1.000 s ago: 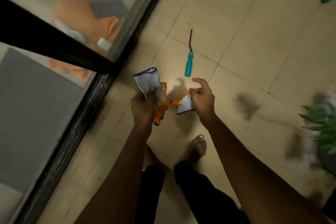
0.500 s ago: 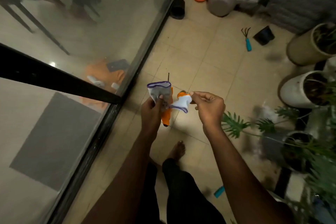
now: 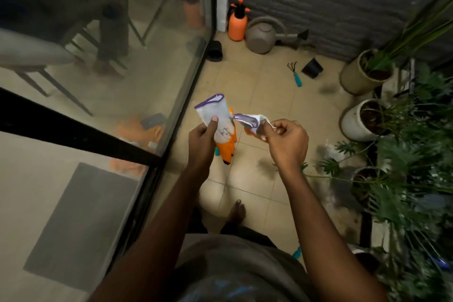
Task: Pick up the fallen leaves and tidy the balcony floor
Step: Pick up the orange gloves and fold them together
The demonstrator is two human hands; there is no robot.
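My left hand (image 3: 204, 136) grips a white and orange garden glove (image 3: 219, 127) with a purple cuff, its orange fingers hanging down. My right hand (image 3: 284, 138) pinches the purple-edged cuff of a second glove (image 3: 248, 120), held level beside the first. Both hands are at chest height above the beige tiled balcony floor (image 3: 245, 81). Dark blurred patches (image 3: 326, 89) on the tiles near the pots may be fallen leaves. My bare foot (image 3: 236, 211) stands on the tiles below.
A glass sliding door (image 3: 147, 76) runs along the left. At the far wall stand an orange sprayer (image 3: 236, 22) and a grey watering can (image 3: 262, 35). A teal-handled hand rake (image 3: 295, 73), a small black pot (image 3: 312, 68) and potted plants (image 3: 362, 120) fill the right side.
The view has tilted up from the floor to the whole balcony. My hands have risen, and the right hand now holds the second glove by its cuff, stretched out sideways.
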